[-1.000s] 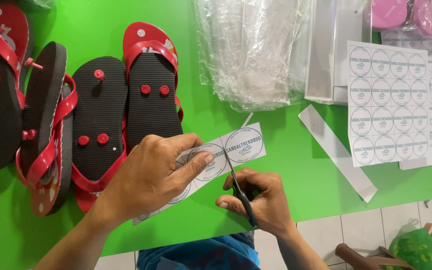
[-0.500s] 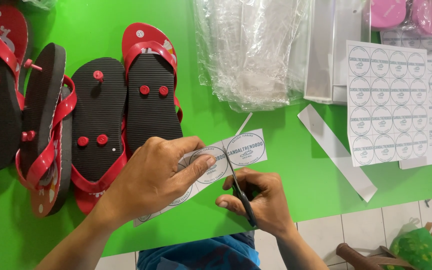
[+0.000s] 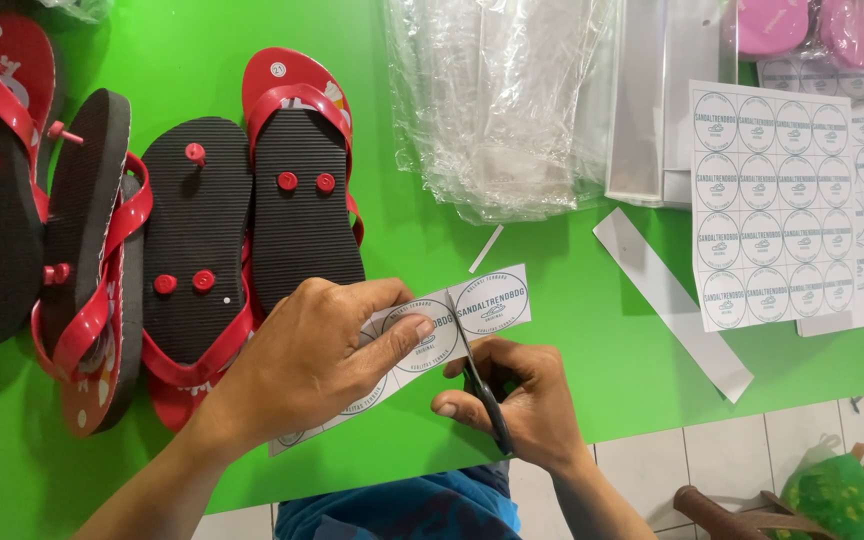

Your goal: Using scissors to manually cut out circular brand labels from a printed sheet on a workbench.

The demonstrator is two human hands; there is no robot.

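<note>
Fingers (image 3: 407, 335) of the left hand (image 3: 312, 360): clamped together on a paper strip of round labels (image 3: 427, 335), thumb on top, strip held just above the near edge of the green table (image 3: 552, 300).

Right hand (image 3: 517, 400): closed around black scissors (image 3: 482, 385), fingers curled through the handles; blades run up across the strip between two round labels, the outermost label (image 3: 492, 302) lying beyond the cut line. How far apart the blades stand cannot be told.

Strip: white, printed with ringed circles, tilted upward to the right, its lower end hidden beneath the left hand.

Flip-flops (image 3: 202, 250): black soles, red straps and plugs, laid sole-up in a row at the left of the table, overlapping one another.

Clear plastic bags (image 3: 497, 100): heaped at the far centre.

Label sheet (image 3: 772, 200): white, full grid of round labels, at the right, well apart from the hands.

Blank white offcut (image 3: 667, 300): lying slantwise between the label sheet and the hands.

Thin paper sliver (image 3: 485, 249): just beyond the strip.
</note>
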